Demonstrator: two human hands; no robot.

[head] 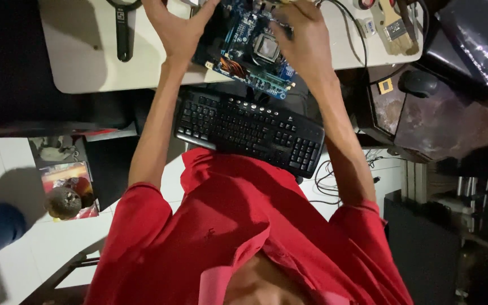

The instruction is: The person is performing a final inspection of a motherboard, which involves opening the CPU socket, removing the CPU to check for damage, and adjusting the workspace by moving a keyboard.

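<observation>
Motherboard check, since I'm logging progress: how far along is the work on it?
Done: the motherboard lies out on the white desk. In hand: left hand grips its edge, right hand sits over the processor socket. Left: the brush lies untouched.

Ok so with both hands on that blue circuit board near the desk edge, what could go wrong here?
The circuit board overhangs the desk edge above the black keyboard; if it slips, it may drop onto the keys. The right hand covers the area beside the processor socket, so fingers might press delicate parts. The left hand grips only one edge.
</observation>
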